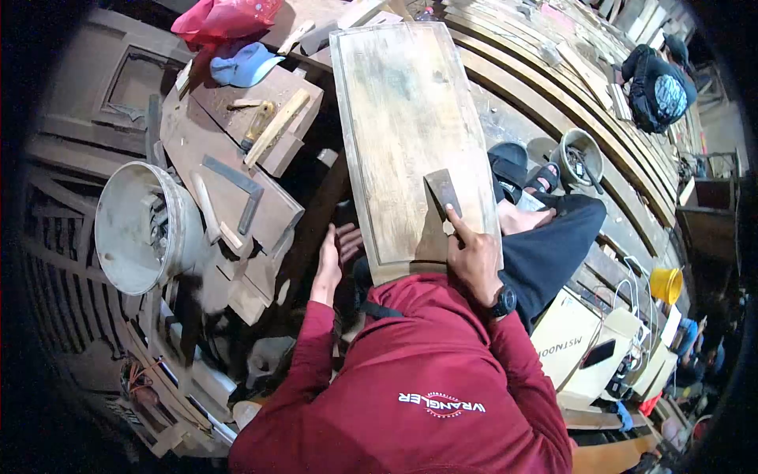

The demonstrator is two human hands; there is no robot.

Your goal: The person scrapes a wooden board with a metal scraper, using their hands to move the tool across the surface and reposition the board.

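Observation:
A pale wooden panel point(407, 118) with a bordered edge extends away from my lap. My right hand point(476, 259), with a dark watch at the wrist, is over its near right part. The index finger reaches out onto a dark, flat, rectangular piece point(444, 189), with the other fingers curled; how the piece is gripped underneath is hidden. A dark shadow falls on the wood beside it. Just off the panel's left edge, my left hand point(335, 251) is open, with fingers apart and nothing in it.
Left are a carpenter's square point(243, 192), a hand tool point(259, 126), a blue cap point(243, 65) and a white bucket point(112, 257). Right, a smaller bucket point(583, 142) holds tools, near long planks point(545, 99) and a cardboard box point(562, 336). Another person point(659, 87) is at upper right.

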